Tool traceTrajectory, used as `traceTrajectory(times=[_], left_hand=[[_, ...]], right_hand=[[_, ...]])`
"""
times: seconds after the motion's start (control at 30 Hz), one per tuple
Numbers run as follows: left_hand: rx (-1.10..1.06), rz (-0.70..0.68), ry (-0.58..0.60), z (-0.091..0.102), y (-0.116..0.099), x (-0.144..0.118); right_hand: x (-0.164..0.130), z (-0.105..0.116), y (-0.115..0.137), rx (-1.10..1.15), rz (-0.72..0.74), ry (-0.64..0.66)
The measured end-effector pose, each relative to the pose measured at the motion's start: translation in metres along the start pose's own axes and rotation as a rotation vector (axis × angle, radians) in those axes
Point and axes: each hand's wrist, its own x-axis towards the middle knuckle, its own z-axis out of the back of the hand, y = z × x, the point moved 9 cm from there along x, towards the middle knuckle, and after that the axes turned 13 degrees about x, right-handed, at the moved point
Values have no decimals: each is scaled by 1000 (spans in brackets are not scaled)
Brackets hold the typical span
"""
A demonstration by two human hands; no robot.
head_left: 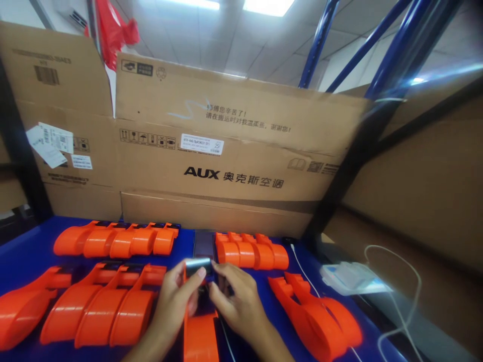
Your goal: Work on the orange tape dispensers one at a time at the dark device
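In front of me my left hand (181,287) is closed around the upper end of an orange plastic piece (200,339) that looks like a tape dispenser. Its thumb lies on a shiny silver cylinder (198,265) across that end. From the right, my right hand (238,294) is closed with fingertips at the cylinder's right end and a small dark part beneath. What exactly the right fingers pinch is hidden. The piece's broad orange band hangs toward me below the hands.
Similar orange pieces stand in rows on the blue table (22,239): back left (123,243), front left (96,314), back right (252,254) and front right (320,319). A cardboard sheet (158,173) closes off the back. A translucent box (350,278) and white cables lie at right.
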Motion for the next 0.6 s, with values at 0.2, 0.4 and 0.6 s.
traceTrajectory(times=[0.2,0.4,0.6], left_hand=[[-127,86,-85,7,5,5],[-157,107,-59,0,-1,1],[-155,137,-9,-7,-2,-4]], right_hand=[[5,-6,4,12,90,154],[0,-8,4,-136,196,119],[-7,-11,4,-273,226,85]])
